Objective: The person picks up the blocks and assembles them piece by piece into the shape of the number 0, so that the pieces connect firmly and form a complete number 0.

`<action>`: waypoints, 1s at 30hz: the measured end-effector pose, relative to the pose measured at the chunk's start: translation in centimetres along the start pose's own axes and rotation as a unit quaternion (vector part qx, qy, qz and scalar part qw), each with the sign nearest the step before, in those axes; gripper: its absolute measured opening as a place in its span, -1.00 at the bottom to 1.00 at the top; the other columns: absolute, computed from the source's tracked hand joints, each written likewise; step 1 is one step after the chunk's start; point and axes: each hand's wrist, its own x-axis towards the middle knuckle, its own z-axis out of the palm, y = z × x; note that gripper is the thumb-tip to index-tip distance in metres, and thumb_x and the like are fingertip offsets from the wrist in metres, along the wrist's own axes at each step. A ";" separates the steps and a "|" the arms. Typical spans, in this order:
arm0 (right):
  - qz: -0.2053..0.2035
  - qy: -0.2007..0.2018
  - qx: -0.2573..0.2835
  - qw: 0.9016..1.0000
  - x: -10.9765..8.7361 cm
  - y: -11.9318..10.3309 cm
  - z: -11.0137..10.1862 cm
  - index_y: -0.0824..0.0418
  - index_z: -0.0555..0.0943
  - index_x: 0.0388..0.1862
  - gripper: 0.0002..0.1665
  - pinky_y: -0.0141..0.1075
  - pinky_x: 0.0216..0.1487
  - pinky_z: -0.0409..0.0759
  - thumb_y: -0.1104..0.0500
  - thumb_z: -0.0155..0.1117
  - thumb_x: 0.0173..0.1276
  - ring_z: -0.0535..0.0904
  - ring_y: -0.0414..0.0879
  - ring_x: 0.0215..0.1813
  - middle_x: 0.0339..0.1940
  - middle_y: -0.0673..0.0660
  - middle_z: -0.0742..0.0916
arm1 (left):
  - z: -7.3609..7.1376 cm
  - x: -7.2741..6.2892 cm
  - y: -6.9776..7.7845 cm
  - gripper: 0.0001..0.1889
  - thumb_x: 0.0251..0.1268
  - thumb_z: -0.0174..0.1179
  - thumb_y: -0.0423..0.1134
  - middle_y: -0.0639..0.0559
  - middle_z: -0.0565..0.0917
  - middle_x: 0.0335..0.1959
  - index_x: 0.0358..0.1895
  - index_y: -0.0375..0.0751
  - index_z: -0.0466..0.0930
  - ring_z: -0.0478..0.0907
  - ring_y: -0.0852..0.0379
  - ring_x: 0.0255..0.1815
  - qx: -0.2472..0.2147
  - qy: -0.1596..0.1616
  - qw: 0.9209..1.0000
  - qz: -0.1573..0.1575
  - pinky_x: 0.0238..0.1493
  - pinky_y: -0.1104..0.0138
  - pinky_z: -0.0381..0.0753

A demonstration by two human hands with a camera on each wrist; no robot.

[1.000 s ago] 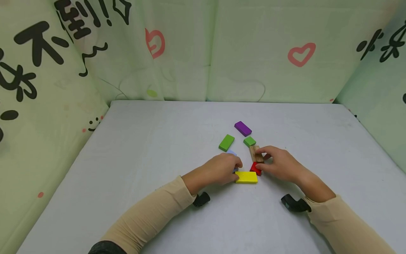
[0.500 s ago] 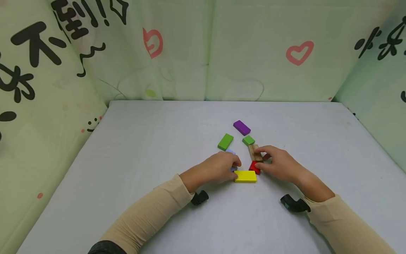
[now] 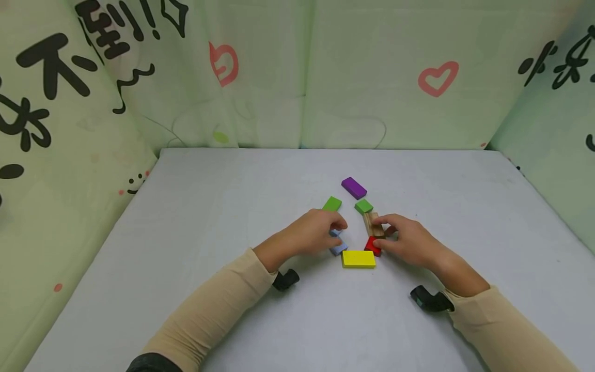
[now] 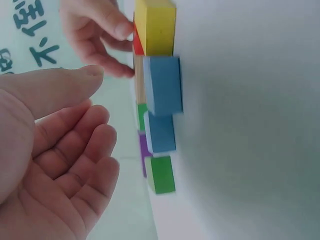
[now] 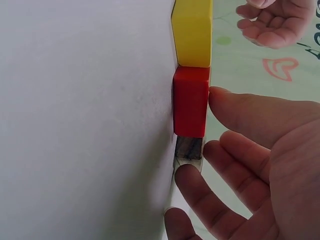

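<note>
My left hand (image 3: 304,235) is over the left side of a ring of small blocks, overlapping two light-blue blocks (image 4: 165,85) in the head view. Its thumb is extended and its fingers curl loosely, with nothing between them in the left wrist view. On the other side, my right hand (image 3: 411,237) has its thumb tip against a red block (image 5: 191,100). The right fingertips are beside a brown wooden block (image 3: 373,226). A yellow block (image 3: 358,259) lies across the near end, between the red block and the closer blue one.
Beyond the blue blocks lies a green block (image 3: 332,203), partly behind the left hand. A smaller green block (image 3: 364,206) touches the wooden block's far end, and a purple block (image 3: 354,187) is farther back. The white table (image 3: 223,206) meets a pale green curtain (image 3: 279,77).
My left hand has moved off the yellow block's corner, away and slightly leftward, uncovering the closer blue block. My right hand stays at the red and wooden blocks.
</note>
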 end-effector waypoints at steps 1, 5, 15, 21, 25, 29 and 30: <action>0.000 0.000 0.001 1.000 0.0 0.0 0.0 0.31 0.49 0.30 -0.41 0.03 0.00 0.61 0.12 0.38 0.36 0.56 0.15 0.01 0.08 0.29 0.65 | -0.1 0.0 -0.1 -0.63 0.37 0.32 -0.23 0.07 0.67 0.06 0.20 -0.17 0.61 0.55 0.18 0.05 0.002 0.005 1.000 -0.002 0.12 0.44 0.52; 0.004 -0.002 0.001 1.000 -0.1 0.0 0.1 0.30 0.49 0.31 -0.41 0.01 -0.01 0.61 0.13 0.37 0.37 0.56 0.14 0.02 0.08 0.28 0.65 | -0.3 0.2 -0.7 -0.63 0.37 0.32 -0.23 0.04 0.66 0.07 0.20 -0.19 0.61 0.54 0.15 0.07 0.004 0.019 1.000 -0.007 0.13 0.40 0.53; 0.011 -0.005 0.002 1.000 0.0 0.0 0.2 0.31 0.48 0.32 -0.40 0.00 -0.01 0.64 0.13 0.37 0.37 0.55 0.15 0.03 0.10 0.30 0.63 | -0.5 0.7 -1.3 -0.60 0.36 0.32 -0.25 0.04 0.65 0.12 0.23 -0.19 0.59 0.54 0.14 0.12 -0.009 0.020 0.999 -0.031 0.16 0.40 0.52; 0.016 -0.004 0.005 1.000 0.0 0.0 0.2 0.30 0.48 0.32 -0.40 0.00 -0.01 0.64 0.12 0.36 0.37 0.55 0.16 0.04 0.11 0.31 0.62 | -0.4 1.3 -1.4 -0.59 0.36 0.32 -0.27 0.07 0.64 0.13 0.25 -0.16 0.59 0.54 0.16 0.12 -0.006 0.008 0.999 -0.041 0.17 0.41 0.51; 0.014 -0.005 0.004 1.000 -0.1 0.0 0.2 0.30 0.48 0.32 -0.41 0.01 -0.01 0.64 0.13 0.36 0.37 0.55 0.16 0.04 0.10 0.31 0.63 | -0.3 1.8 -1.7 -0.58 0.37 0.30 -0.28 0.06 0.64 0.15 0.27 -0.17 0.58 0.53 0.15 0.12 0.003 0.000 0.999 -0.032 0.19 0.40 0.49; 0.012 -0.004 0.000 1.000 -0.1 0.0 0.2 0.30 0.48 0.31 -0.41 0.02 -0.01 0.63 0.13 0.36 0.37 0.55 0.16 0.03 0.08 0.30 0.64 | -0.3 2.2 -1.8 -0.57 0.39 0.29 -0.27 0.08 0.63 0.18 0.30 -0.15 0.56 0.52 0.16 0.14 0.016 -0.011 0.999 -0.032 0.22 0.39 0.47; 0.012 -0.004 -0.001 1.000 -0.1 0.0 0.1 0.30 0.48 0.31 -0.41 0.02 -0.01 0.63 0.13 0.36 0.37 0.55 0.16 0.03 0.08 0.30 0.64 | -0.3 2.3 -1.8 -0.57 0.40 0.29 -0.28 0.08 0.62 0.19 0.31 -0.14 0.55 0.51 0.16 0.15 0.019 -0.015 0.999 -0.032 0.23 0.39 0.46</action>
